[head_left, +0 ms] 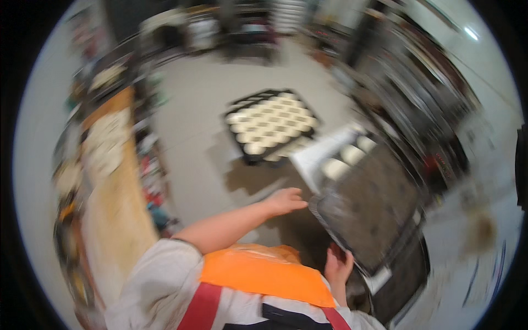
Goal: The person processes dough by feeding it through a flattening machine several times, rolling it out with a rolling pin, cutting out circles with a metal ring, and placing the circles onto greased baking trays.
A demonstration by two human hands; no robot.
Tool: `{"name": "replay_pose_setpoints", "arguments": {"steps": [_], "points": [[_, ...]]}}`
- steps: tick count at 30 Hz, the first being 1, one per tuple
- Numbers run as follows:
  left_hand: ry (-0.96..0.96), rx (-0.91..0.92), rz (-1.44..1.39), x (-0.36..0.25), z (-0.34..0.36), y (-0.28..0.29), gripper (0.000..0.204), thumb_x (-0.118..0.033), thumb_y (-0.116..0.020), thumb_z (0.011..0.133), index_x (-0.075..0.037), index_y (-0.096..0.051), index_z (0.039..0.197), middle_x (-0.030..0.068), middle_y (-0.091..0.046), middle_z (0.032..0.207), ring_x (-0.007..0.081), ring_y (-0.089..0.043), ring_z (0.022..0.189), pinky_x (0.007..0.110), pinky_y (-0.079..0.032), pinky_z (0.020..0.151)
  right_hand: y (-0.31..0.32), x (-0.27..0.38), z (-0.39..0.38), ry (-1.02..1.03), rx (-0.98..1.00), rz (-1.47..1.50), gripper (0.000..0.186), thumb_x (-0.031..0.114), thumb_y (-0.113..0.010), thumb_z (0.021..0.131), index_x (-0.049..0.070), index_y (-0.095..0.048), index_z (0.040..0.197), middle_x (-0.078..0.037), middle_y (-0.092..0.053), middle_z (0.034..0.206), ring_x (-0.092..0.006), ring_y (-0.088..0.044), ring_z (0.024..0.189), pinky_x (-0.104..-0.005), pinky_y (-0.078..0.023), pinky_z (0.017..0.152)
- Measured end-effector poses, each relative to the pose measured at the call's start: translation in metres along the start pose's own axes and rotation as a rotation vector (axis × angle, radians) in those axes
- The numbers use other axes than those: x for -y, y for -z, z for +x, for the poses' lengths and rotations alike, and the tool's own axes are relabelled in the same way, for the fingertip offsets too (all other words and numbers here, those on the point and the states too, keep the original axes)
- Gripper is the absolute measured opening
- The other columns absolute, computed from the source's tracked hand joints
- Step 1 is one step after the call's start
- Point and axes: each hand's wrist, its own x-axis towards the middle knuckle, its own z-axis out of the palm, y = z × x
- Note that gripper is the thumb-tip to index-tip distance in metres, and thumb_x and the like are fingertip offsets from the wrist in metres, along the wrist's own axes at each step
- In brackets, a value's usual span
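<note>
A dark, worn baking tray [377, 206] lies tilted across the right side, on or above other trays. Beyond its far edge show three pale dough rounds [351, 155]. My left hand [285, 202] reaches in front of me, fingers stretched toward the tray's left corner, with a small gap between. At the tray's near edge is my right hand [338, 267], fingers apart and pointing up, close against the rim; blur hides whether it touches. Another dark tray [404, 289] sticks out underneath, close to my right side.
Ahead on the floor stands a low stack of black trays [250, 159] holding rows of pale dough rounds [272, 122]. A floured wooden worktable [118, 214] with dough [105, 144] runs along the left. Large metal oven-like equipment [407, 82] fills the far right.
</note>
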Motion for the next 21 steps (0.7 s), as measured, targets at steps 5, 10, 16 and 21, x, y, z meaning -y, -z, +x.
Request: {"name": "replay_pose_setpoints", "arguments": {"steps": [5,10,16,21], "points": [[0.018,-0.599,-0.237,0.072,-0.118,0.151,0.039,-0.023,-0.069,0.081,0.0,-0.061,0.11,0.009,-0.065,0.092,0.0159,-0.065,0.075,0.028,-0.051,0.063,-0.022,-0.065,0.02,-0.405,0.241,-0.548,0.038,0.039,-0.049,0.097,0.01,-0.058,0.121,-0.012,-0.058,0.127,-0.0256,-0.058,0.113,-0.0429,-0.047,0.095],[-0.041,-1.079,-0.642,0.16,-0.234,0.283,0.018,-0.017,-0.062,0.083,-0.005,-0.064,0.096,0.0072,-0.066,0.086,0.0183,-0.066,0.074,0.032,-0.052,0.063,-0.111,-0.169,0.081,-0.587,0.222,-0.959,0.035,0.027,-0.059,0.093,0.004,-0.055,0.119,-0.014,-0.065,0.103,-0.0277,-0.065,0.094,-0.0411,-0.054,0.079],[-0.111,-2.221,-0.552,0.275,-0.426,0.441,0.011,-0.011,-0.055,0.087,-0.003,-0.058,0.092,0.0105,-0.064,0.074,0.0238,-0.061,0.06,0.034,-0.047,0.049,-0.215,-0.316,0.14,-0.92,0.618,-1.165,0.028,0.02,-0.066,0.087,0.003,-0.057,0.108,-0.013,-0.065,0.096,-0.0305,-0.064,0.09,-0.0433,-0.053,0.076],[0.498,-2.481,-0.357,0.216,-0.537,0.503,0.025,-0.025,-0.054,0.086,-0.006,-0.064,0.098,0.0168,-0.065,0.093,0.0295,-0.063,0.084,0.042,-0.049,0.071,-0.305,-0.417,0.163,-0.968,0.808,-1.083,0.018,0.019,-0.063,0.085,0.007,-0.058,0.097,-0.008,-0.064,0.086,-0.0235,-0.063,0.077,-0.0371,-0.052,0.069]]}}
